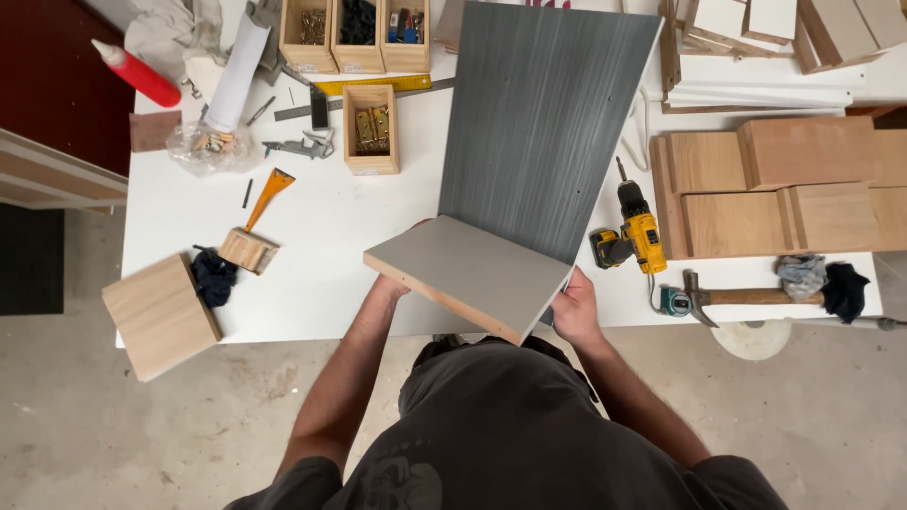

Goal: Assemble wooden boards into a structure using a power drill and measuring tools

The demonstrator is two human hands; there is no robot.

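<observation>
At frame centre, the left hand (389, 286) and right hand (573, 307) each clasp an end of the small grey panel (468, 274), best kept square and flush against the tall grey board (543, 123).

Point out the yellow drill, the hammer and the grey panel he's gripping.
yellow drill (641, 234), head view, on its body.
hammer (746, 297), head view, on the wooden handle.
grey panel (472, 269), head view, on its top face.
</observation>
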